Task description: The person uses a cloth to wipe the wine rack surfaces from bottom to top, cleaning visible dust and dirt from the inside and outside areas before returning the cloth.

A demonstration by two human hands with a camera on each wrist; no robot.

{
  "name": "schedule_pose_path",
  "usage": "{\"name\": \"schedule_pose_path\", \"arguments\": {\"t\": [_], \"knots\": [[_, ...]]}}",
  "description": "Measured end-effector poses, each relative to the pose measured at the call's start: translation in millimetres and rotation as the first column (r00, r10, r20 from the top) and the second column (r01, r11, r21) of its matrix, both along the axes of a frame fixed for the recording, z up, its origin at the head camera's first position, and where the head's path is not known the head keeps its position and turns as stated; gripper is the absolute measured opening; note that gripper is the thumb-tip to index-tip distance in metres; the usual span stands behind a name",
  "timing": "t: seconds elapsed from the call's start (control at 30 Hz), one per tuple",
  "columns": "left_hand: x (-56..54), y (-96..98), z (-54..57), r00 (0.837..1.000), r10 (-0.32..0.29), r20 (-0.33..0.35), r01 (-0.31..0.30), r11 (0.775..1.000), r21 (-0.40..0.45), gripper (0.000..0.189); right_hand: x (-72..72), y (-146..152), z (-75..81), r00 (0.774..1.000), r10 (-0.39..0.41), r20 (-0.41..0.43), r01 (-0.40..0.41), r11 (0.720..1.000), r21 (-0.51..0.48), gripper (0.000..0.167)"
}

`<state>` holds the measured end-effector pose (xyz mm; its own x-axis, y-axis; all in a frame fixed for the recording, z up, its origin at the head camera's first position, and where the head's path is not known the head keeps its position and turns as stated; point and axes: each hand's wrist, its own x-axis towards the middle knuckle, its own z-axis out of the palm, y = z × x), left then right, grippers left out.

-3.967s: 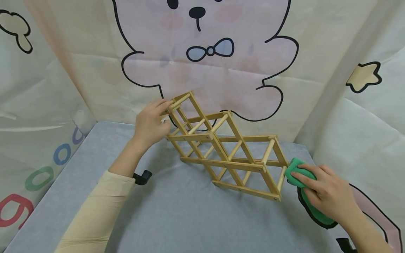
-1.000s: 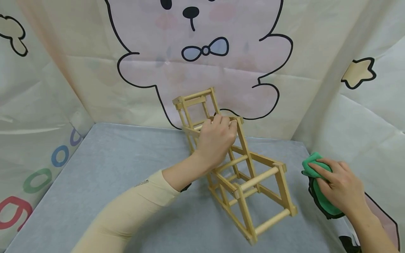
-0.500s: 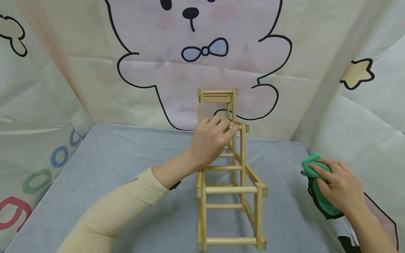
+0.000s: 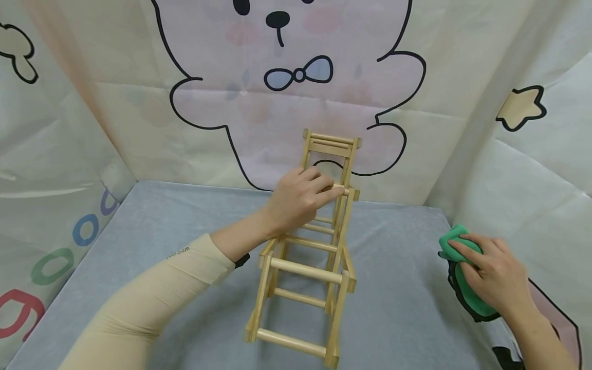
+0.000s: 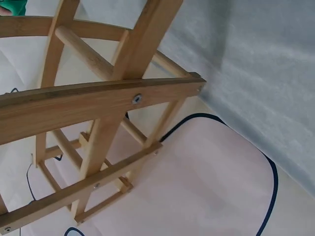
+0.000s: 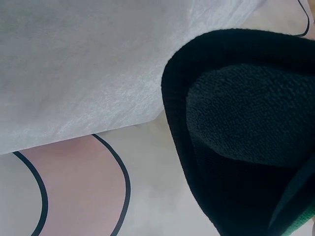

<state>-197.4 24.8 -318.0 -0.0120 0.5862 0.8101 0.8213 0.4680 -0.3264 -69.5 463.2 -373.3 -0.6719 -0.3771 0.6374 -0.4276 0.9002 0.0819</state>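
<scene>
A wooden lattice wine rack (image 4: 306,270) of slats and round rods stretches away from me over the table, turned slightly so its near end points left. My left hand (image 4: 299,201) grips one of its upper rods near the middle, covering part of the frame. In the left wrist view, screwed joints of the rack (image 5: 113,101) fill the upper left. At the right, my right hand (image 4: 497,272) holds a green cloth (image 4: 455,241), bunched at the fingers and hanging below with a black edge. The right wrist view shows the dark-bordered cloth (image 6: 241,118) close up.
A light blue-grey cover lies on the table (image 4: 194,221). Behind it hangs a pale backdrop (image 4: 296,108) with a printed bear, and more printed sheets (image 4: 546,180) close off both sides. The rack's far end stands close to the back sheet.
The left hand has moved from the rack's far left end to a middle rod. The rack has swung from sideways to end-on. The right hand and cloth have moved off the rack to the right.
</scene>
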Motion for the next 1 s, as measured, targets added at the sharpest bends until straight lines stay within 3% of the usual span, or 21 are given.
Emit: {"name": "schedule_pose_path", "arguments": {"t": [0.3,0.5,0.7,1.0], "knots": [[-11.9,-5.4,-0.2,0.996,-0.079,-0.032,0.077,0.995,-0.057,0.025,2.3,1,-1.6,0.999,-0.024,0.046,0.024,1.0,-0.003,0.038],[-17.2,-11.2,-5.9,0.992,-0.122,-0.045,0.118,0.99,-0.078,0.024,1.6,0,-3.1,0.999,-0.005,0.048,0.005,1.0,-0.003,0.038],[-20.9,-11.9,-14.2,0.989,-0.135,-0.053,0.129,0.986,-0.104,0.023,3.0,-1,-5.2,0.998,-0.014,0.067,0.014,1.0,-0.001,0.038],[-22.9,-9.7,-17.9,0.984,-0.17,-0.049,0.163,0.979,-0.118,0.022,0.5,-2,-7.6,0.999,0.014,0.036,-0.014,1.0,0.005,0.042]]}}
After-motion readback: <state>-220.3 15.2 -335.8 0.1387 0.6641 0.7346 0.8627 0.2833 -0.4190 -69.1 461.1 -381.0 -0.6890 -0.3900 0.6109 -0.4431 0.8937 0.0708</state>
